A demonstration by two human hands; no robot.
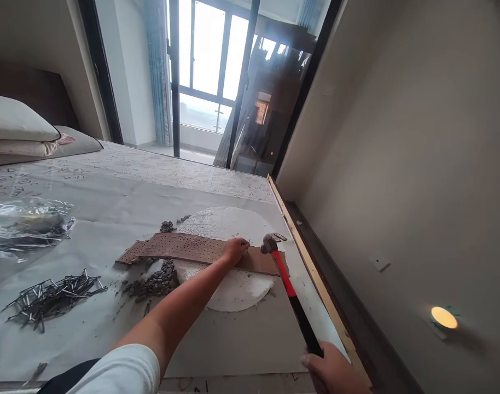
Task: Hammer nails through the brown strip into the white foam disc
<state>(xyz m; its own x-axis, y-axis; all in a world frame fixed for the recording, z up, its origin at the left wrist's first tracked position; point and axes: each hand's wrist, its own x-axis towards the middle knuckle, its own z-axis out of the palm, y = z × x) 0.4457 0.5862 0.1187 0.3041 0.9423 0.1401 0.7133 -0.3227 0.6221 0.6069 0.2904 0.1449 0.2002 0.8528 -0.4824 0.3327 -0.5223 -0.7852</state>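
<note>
My left hand [234, 250] rests on the right part of a brown perforated board [192, 249], fingers pinching a small nail [247, 242] upright on it. My right hand [334, 369], low at the frame's bottom, grips the black end of a claw hammer [289, 284] with a red-and-black handle. The hammer's steel head [271, 242] hovers just right of the nail, close to my left fingertips. The board lies across a white round foam disc [237, 287] on a paper-covered bed surface [89, 328].
A pile of loose nails [53, 295] lies at the left, dark rubble [153, 282] beside the board, a clear plastic bag [26, 224] farther left. Pillows [20, 128] sit at the back left. A wooden edge strip [315, 273] and a wall run along the right.
</note>
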